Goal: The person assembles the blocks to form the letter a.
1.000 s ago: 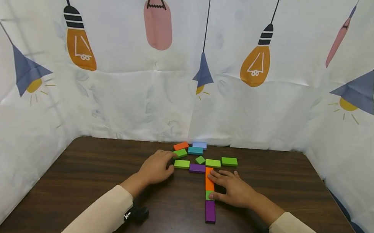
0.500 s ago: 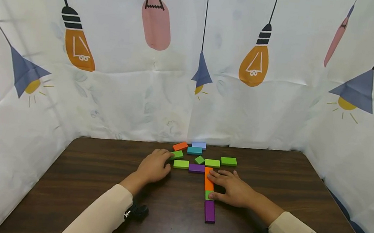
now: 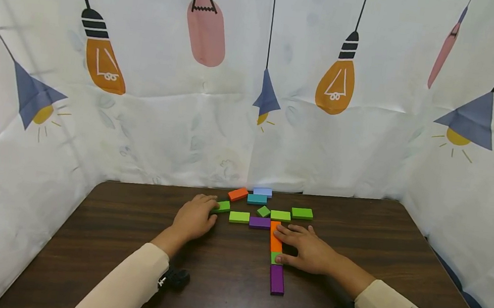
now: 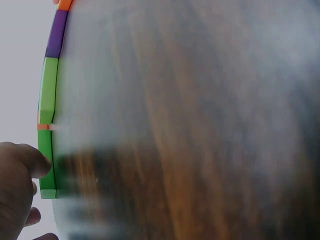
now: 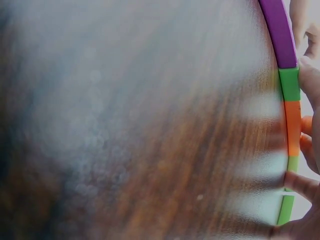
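In the head view my left hand (image 3: 194,217) holds a green block (image 3: 222,206) at its fingertips, left of the other blocks. The left wrist view shows its thumb against that green block (image 4: 46,175). My right hand (image 3: 306,250) lies with fingers spread, touching an orange block (image 3: 275,237) and a small green block (image 3: 275,258). These stand end to end with a purple block (image 3: 277,280) in a column towards me. At the column's far end a second purple block (image 3: 259,222) lies crosswise, with a lime green block (image 3: 239,217) on its left.
Behind lie a red-orange block (image 3: 238,194), a teal block (image 3: 257,199), a light blue block (image 3: 263,192), a small green diamond-turned block (image 3: 264,211), a lime block (image 3: 280,216) and a green block (image 3: 302,213). The dark wooden table (image 3: 127,242) ends at a printed curtain (image 3: 185,132).
My left hand has drawn the green block leftwards and slightly nearer, away from the red-orange block and the rest. My right hand has stayed in place on the column.
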Tool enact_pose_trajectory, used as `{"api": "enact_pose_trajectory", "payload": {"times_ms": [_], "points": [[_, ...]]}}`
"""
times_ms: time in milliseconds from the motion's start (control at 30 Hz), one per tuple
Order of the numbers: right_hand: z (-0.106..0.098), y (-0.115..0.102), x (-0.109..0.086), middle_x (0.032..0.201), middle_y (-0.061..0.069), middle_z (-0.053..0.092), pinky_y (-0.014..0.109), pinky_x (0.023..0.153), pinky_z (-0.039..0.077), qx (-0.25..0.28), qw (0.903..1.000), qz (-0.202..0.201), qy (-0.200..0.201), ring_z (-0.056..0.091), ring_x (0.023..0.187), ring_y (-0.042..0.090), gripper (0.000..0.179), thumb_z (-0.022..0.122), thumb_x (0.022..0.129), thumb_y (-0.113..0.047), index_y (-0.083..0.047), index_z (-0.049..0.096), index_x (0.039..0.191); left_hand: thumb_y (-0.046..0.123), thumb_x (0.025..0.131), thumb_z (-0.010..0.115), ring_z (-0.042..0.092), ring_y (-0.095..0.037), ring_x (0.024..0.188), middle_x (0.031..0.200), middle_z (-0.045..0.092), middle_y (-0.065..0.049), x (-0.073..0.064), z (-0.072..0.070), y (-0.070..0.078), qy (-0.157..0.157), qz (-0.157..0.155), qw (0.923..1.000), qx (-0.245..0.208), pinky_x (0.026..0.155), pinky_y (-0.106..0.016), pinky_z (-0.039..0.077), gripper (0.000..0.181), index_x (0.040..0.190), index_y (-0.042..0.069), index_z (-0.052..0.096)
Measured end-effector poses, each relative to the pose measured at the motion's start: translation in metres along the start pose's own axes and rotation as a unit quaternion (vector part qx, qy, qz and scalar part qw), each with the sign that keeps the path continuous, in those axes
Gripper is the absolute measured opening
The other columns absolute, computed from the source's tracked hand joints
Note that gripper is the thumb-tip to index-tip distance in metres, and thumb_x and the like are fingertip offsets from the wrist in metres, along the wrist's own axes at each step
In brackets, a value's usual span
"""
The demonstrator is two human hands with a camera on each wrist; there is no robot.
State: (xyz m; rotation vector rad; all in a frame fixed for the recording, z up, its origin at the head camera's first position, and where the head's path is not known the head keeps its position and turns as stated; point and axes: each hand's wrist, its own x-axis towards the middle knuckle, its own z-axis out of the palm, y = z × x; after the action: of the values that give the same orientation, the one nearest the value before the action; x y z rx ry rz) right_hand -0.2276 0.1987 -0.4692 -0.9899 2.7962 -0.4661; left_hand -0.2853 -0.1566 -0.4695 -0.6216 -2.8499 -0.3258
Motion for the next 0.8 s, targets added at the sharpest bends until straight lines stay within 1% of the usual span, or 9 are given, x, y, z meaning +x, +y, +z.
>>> {"api": "enact_pose_trajectory", "payload": {"times_ms": [100, 233, 400, 567, 733, 800], "points": [[0.0, -0.001, 0.0, 0.162, -0.002, 0.037, 0.076, 0.111, 0.015, -0.001, 1.0, 0.001, 0.0, 0.031, 0.149, 0.034, 0.079, 0.052, 0.096, -0.069, -0.019, 0.044, 0.157, 0.019, 0.095, 0.073, 0.054, -0.033, 0.128, 0.129, 0.068, -0.009, 0.0, -0.001, -0.004, -0.002, -0.014, 0.9999, 0.0, 0.097, -0.055, 0.049, 0.026, 0.12, 0.011, 0.072], [-0.001, -0.002, -0.001, 0.162, -0.001, 0.037, 0.076, 0.111, 0.015, -0.002, 1.0, 0.0, -0.001, 0.031, 0.149, 0.034, 0.078, 0.053, 0.097, -0.068, -0.019, 0.044, 0.157, 0.016, 0.094, 0.074, 0.058, -0.033, 0.119, 0.113, 0.074, -0.005, 0.0, -0.003, -0.008, -0.008, -0.024, 0.9997, 0.002, 0.093, -0.053, 0.05, 0.021, 0.115, 0.013, 0.073], [-0.002, -0.002, -0.001, 0.162, 0.0, 0.037, 0.076, 0.111, 0.015, 0.001, 1.0, 0.0, -0.001, 0.03, 0.149, 0.035, 0.078, 0.054, 0.097, -0.066, -0.019, 0.043, 0.158, 0.013, 0.093, 0.072, 0.06, -0.032, 0.11, 0.115, 0.072, -0.007, -0.003, -0.006, -0.013, -0.022, -0.032, 0.9992, -0.008, 0.087, -0.05, 0.053, 0.023, 0.115, 0.012, 0.072], [-0.002, -0.002, -0.001, 0.162, 0.0, 0.037, 0.076, 0.111, 0.015, -0.001, 1.0, -0.001, -0.001, 0.03, 0.15, 0.035, 0.078, 0.054, 0.097, -0.067, -0.019, 0.043, 0.158, 0.014, 0.091, 0.07, 0.059, -0.032, 0.111, 0.118, 0.069, -0.008, -0.009, -0.008, -0.017, -0.03, -0.052, 0.9974, -0.041, 0.083, -0.05, 0.052, 0.028, 0.119, 0.012, 0.072], [-0.001, -0.002, -0.001, 0.162, 0.0, 0.037, 0.076, 0.111, 0.015, -0.001, 1.0, -0.001, -0.003, 0.03, 0.15, 0.035, 0.078, 0.054, 0.097, -0.067, -0.019, 0.043, 0.158, 0.013, 0.09, 0.069, 0.059, -0.032, 0.116, 0.122, 0.067, -0.006, -0.015, -0.012, -0.019, -0.029, -0.062, 0.9952, -0.07, 0.084, -0.05, 0.052, 0.029, 0.119, 0.013, 0.071], [-0.001, -0.001, -0.001, 0.162, -0.001, 0.037, 0.076, 0.111, 0.015, 0.0, 1.0, 0.0, -0.003, 0.03, 0.149, 0.035, 0.079, 0.053, 0.097, -0.068, -0.019, 0.043, 0.158, 0.012, 0.09, 0.069, 0.06, -0.031, 0.114, 0.121, 0.067, -0.005, -0.018, -0.013, -0.018, -0.028, -0.062, 0.9941, -0.084, 0.083, -0.049, 0.052, 0.028, 0.118, 0.014, 0.071]]}}
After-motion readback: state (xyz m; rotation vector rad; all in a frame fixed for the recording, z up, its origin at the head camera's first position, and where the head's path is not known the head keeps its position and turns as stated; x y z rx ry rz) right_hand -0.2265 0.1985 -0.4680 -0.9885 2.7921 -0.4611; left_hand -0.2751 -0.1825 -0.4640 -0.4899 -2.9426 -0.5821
